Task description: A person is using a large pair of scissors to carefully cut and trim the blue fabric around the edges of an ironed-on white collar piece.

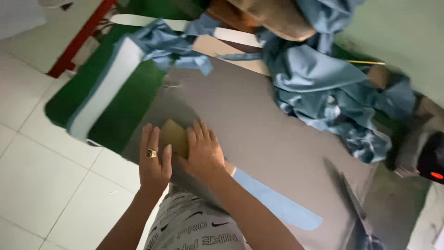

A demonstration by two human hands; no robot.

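A: Fingers status?

B: Left hand [154, 163]: fingers together, laid flat, ring on one finger, pressing the left side of a small tan card piece [174, 135]. Right hand [202, 153]: fingers slightly spread, flat on the card's right side. Neither grips it; both pin it down.

A: Where's the card sitting?

B: On a large grey sheet [259, 125], close to the near edge of the counter [132, 104], right in front of the person. Flat palms look like they stop the card sliding on the smooth sheet, my read.

A: Anything else near the hands?

B: A long light-blue strip [277, 203] lies on the grey sheet just right of the right forearm. A white panel with a blue edge [104, 88] lies along the counter's left edge.

A: Further out?

B: Crumpled blue fabric [319, 88] is heaped at the far right, partly over the grey sheet. The counter top is green. The floor [41, 176] is white tile, with a red bar [81, 39] on it at far left. A dark object with a red light [432, 159] sits at the right edge; can't tell what it is.
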